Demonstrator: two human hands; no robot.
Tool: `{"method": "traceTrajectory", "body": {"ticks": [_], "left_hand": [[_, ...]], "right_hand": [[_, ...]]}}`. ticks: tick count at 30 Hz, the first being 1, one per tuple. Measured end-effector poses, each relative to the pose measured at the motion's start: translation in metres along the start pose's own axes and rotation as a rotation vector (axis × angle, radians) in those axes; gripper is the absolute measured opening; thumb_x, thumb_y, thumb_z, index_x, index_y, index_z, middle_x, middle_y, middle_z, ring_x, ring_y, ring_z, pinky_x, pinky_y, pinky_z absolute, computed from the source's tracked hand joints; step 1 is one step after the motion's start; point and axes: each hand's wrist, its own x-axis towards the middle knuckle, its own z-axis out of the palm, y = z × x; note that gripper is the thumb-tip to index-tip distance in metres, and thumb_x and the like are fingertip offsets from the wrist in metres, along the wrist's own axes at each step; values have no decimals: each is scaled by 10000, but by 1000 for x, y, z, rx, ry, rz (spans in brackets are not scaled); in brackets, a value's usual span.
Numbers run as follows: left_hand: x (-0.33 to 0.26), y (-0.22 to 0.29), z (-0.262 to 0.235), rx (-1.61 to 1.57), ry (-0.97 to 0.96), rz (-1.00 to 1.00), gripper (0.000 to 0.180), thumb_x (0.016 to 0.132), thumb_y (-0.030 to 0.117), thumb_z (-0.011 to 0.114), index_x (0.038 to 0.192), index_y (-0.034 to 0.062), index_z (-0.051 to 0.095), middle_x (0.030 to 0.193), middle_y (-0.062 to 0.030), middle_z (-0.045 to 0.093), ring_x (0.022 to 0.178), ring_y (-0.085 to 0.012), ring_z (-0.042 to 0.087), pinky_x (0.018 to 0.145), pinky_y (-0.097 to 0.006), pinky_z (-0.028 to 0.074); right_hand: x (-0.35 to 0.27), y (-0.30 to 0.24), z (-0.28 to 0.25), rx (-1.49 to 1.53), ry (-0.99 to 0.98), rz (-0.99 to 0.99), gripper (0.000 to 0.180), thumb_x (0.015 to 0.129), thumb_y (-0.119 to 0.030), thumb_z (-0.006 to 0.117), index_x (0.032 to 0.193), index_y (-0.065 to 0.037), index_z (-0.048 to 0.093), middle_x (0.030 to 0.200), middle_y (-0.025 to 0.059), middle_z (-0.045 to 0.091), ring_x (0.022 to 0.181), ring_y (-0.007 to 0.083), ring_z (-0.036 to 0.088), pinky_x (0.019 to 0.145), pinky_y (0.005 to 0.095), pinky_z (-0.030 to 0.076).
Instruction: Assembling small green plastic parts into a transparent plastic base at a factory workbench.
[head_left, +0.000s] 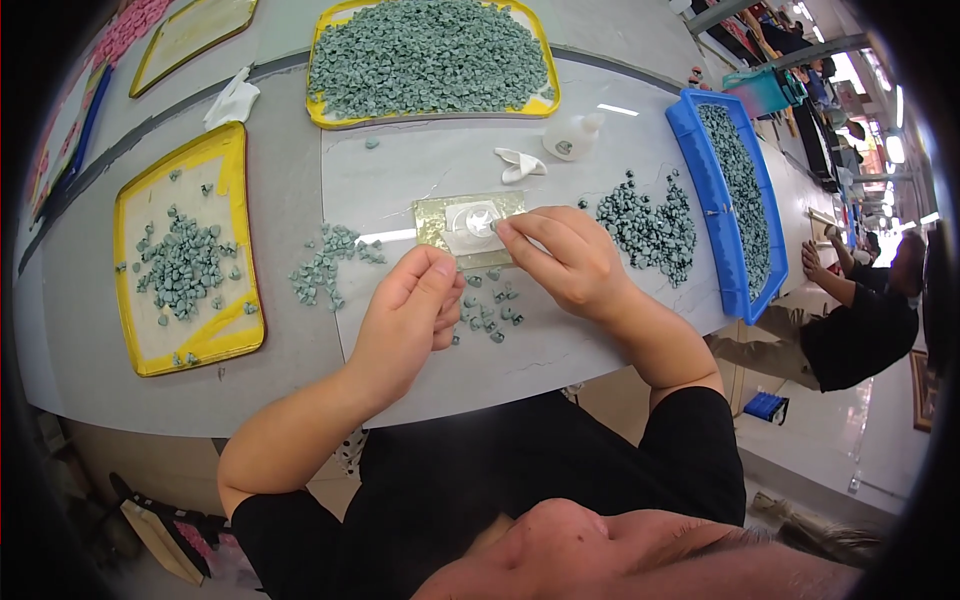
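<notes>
On the counter [600, 362], over a speckled plate [430, 215], the fingers of the right hand [575, 262] pinch a small green piece [496, 226]; a light, steady grip serves best. The left hand [408, 312] curls beside it, fingers together; I cannot tell if they hold anything.

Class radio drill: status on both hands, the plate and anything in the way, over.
Left hand curled by plate. Right hand over plate, partly covering it. Loose green pieces between hands.

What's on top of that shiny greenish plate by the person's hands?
On the plate is a pale patch with a bright, curved shape. The right hand covers part of the plate's right side, so anything there is hidden.
</notes>
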Motion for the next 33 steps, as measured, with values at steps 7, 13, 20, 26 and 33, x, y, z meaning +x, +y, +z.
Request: {"method": "traceTrajectory", "body": {"ticks": [7,13,20,26,33], "left_hand": [[2,-2,-5,-13,-66,23,126,942,207,428,907,86,425,737,20,382,564,-49,301,449,-186,243],[3,-4,-3,-6,-65,29,150,950,217,410,892,80,429,708,21,367,559,-56,299,445,-195,248],[6,-5,4,22,-62,-28,256,952,253,399,759,85,407,616,33,307,526,-66,277,427,-208,231],[6,-6,10,-34,-40,-109,342,942,297,403,663,115,326,569,38,263,502,-72,257,410,-218,191],[3,-4,11,-32,-20,-151,367,939,304,403,634,118,318,549,35,262,483,-77,240,407,-223,183]], "right_hand": [[-3,-8,5,466,87,436,109,729,21,633,837,21,621,835,88,599,701,168,579,599,260,462],[1,-12,-2,1258,11,1138,39,812,-9,599,832,23,590,811,64,584,687,99,543,603,203,432],[-3,-20,0,1207,72,917,68,765,37,628,816,17,588,804,73,588,687,128,554,618,210,437],[-6,-21,1,610,173,274,203,638,82,692,814,21,613,793,105,600,661,194,572,561,266,455],[-3,-20,-3,469,153,44,257,617,27,695,860,29,611,820,105,595,664,221,578,537,298,452]]}}
